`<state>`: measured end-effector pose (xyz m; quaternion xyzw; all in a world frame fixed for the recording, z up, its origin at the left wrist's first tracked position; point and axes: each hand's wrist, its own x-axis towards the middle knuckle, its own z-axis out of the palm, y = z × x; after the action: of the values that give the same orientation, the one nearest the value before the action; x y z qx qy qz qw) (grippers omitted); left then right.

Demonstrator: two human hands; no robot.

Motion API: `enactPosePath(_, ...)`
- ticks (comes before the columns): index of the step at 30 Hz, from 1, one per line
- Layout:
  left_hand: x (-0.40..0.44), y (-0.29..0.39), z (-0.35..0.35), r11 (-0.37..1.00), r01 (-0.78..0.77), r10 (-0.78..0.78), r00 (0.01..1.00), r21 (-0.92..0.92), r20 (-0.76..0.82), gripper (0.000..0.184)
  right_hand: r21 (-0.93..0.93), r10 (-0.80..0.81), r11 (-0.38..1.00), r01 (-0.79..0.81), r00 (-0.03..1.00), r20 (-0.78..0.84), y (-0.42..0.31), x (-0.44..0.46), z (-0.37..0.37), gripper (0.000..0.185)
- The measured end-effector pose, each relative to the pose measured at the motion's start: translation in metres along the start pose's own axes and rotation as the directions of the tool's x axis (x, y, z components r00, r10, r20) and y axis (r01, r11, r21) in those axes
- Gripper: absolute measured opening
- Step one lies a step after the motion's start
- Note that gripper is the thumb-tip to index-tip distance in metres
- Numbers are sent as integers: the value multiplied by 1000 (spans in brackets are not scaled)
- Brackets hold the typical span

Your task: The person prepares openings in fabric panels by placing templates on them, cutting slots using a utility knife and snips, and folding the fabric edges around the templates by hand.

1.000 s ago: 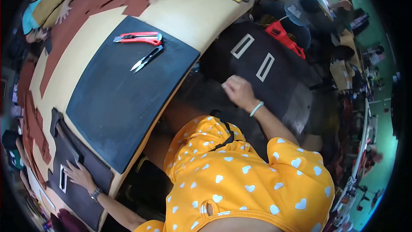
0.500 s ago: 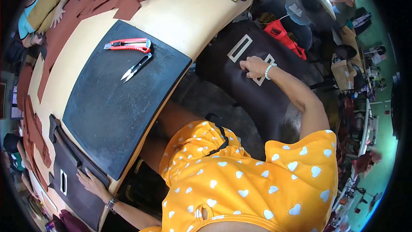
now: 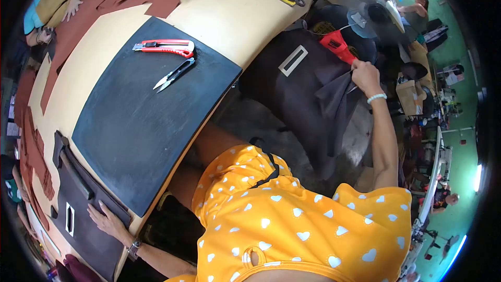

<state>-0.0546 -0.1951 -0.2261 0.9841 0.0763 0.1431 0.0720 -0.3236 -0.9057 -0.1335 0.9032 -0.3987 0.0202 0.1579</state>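
My right hand (image 3: 365, 77) is closed on an edge of a dark brown sheet of material (image 3: 282, 91), which bunches into folds below the fingers. On that sheet lies a pale rectangular frame (image 3: 293, 61). At lower left my left hand (image 3: 108, 222) rests with fingers outstretched on a dark brown panel (image 3: 96, 245) on the table. Beside those fingers, the panel carries a narrow white frame (image 3: 70, 219) around a dark slot. A red utility knife (image 3: 164, 47) and thread snips (image 3: 175, 74) lie on the black cutting mat (image 3: 141, 136), between my hands.
Reddish-brown material (image 3: 83, 36) spreads along the far side of the pale table (image 3: 224, 0), where another person's hand (image 3: 72, 8) rests. A red item (image 3: 338, 46) hangs near dark bins beyond my right hand. A cardboard box (image 3: 411, 96) stands farther right.
My right hand has moved right from the second pale frame to the sheet's edge and gripped it, pulling up folds. That second frame is now hidden. My left hand remains on the panel.
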Motion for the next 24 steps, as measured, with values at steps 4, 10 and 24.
enactPosePath(4, -22, 48, -26, 970, -100, 13, 932, -222, -363, 59, 625, -331, 728, 281, 943, -37, -85, -18, -87, 19)
enactPosePath(10, -85, 190, -94, 446, -296, 450, 890, -845, -74, 93, 800, -774, -16, 599, 499, -389, -250, -73, -123, 10)
enactPosePath(24, -21, 147, -114, 659, -282, 427, 903, -697, 39, 45, 825, -832, -187, 534, 360, -422, -333, -79, -122, 13)
